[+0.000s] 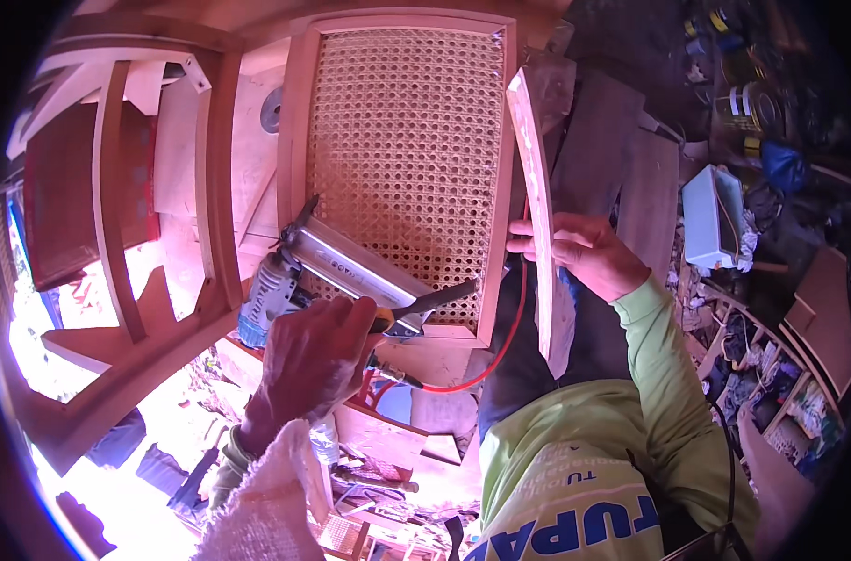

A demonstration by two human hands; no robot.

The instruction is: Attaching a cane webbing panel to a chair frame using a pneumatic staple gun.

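My left hand (308, 351) grips a yellow-and-black handled tool (380, 321) with a long dark flat blade, pointing right across the cane-mesh panel (407, 122) in its wooden frame (505, 140). A silver-and-grey pneumatic nail gun (341, 257) lies diagonally on the panel, beside and partly behind that hand, with a red hose (517, 332) curving below. My right hand (593, 248) holds a long pale wooden strip (536, 187) upright along the panel's right edge. Its fingers are partly behind the strip.
An open wooden frame structure (215, 187) stands at the left. Dark boards (593, 131) lie at the right, beside a pale blue plastic container (710, 215), cans (743, 103) and cluttered scraps (762, 374). More wooden offcuts (407, 430) lie below the panel.
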